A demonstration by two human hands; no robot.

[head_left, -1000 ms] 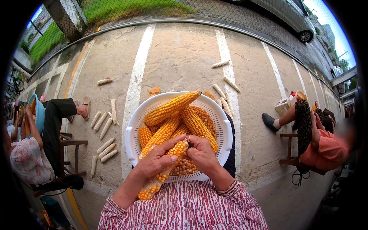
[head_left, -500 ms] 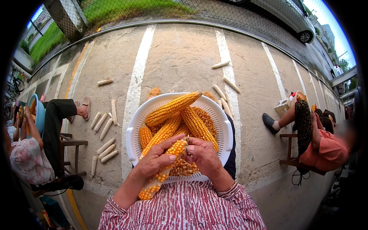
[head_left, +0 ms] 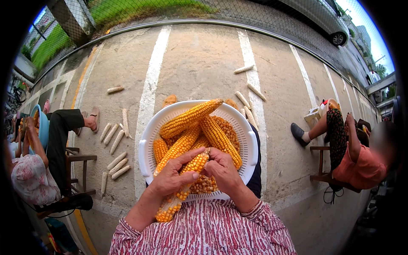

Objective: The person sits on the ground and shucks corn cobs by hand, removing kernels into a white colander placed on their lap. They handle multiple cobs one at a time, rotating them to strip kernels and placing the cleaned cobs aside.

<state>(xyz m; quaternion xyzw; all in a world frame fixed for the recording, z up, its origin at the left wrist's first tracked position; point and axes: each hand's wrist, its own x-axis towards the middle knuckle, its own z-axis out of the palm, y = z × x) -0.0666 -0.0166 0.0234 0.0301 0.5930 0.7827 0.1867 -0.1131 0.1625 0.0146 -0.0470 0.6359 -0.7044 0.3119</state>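
My left hand (head_left: pixel 173 175) is closed around a partly shelled ear of corn (head_left: pixel 170 207), which slants from my lap up over the basket. Bare pale cob shows between its rows of orange kernels. At the ear's upper end my right hand (head_left: pixel 225 170) is closed, thumb and fingers pressed against the tip; the fingertips are partly hidden. Beneath both hands a white slotted plastic basket (head_left: pixel 145 146) rests on my lap. Several full ears of corn (head_left: pixel 191 117) lie inside it on loose kernels (head_left: pixel 205 186).
Stripped cobs (head_left: pixel 114 137) lie on the concrete to the left, and more cobs (head_left: pixel 250 115) at the right. A seated person (head_left: pixel 34 178) with a blue basin (head_left: pixel 43 129) is on the left; another seated person (head_left: pixel 359 163) is on the right. A mesh fence (head_left: pixel 191 21) runs across the far side.
My right thumb and fingers have shifted and curled closer over the ear's tip. The left hand keeps its hold. The person on the right has raised a hand.
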